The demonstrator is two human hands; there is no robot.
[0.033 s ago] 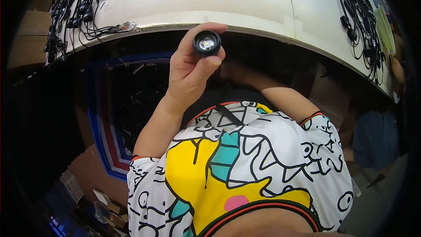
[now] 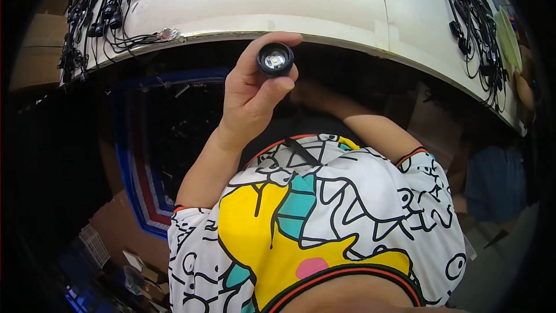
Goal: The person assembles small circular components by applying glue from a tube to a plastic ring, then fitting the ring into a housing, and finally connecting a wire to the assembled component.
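Held up just before the table's near edge is a black round LED lamp [image 2: 275, 59]. Its open end faces up and shows a small yellow LED chip on a pale base inside a thick black rim. My left hand [image 2: 253, 84] is closed around it, thumb on the near side and forefinger curved round the far side. The lamp's lower body is hidden below the rim and by the fingers. My right hand [image 2: 311, 96] hangs lower, in dark shadow under the table edge. Its fingers are too dim to make out, as is anything in them.
Across the top stretches a white table [image 2: 255, 0]. Bundled black cables with cylindrical fittings [image 2: 113, 14] lie at its left end, and more black cables [image 2: 478, 40] at its right. A blue-rimmed container [image 2: 124, 162] with dark contents stands below left. A pale green dish [image 2: 508, 40] is far right.
My left hand and the lamp have shifted very slightly to the right and nearer to me. The rest looks the same.
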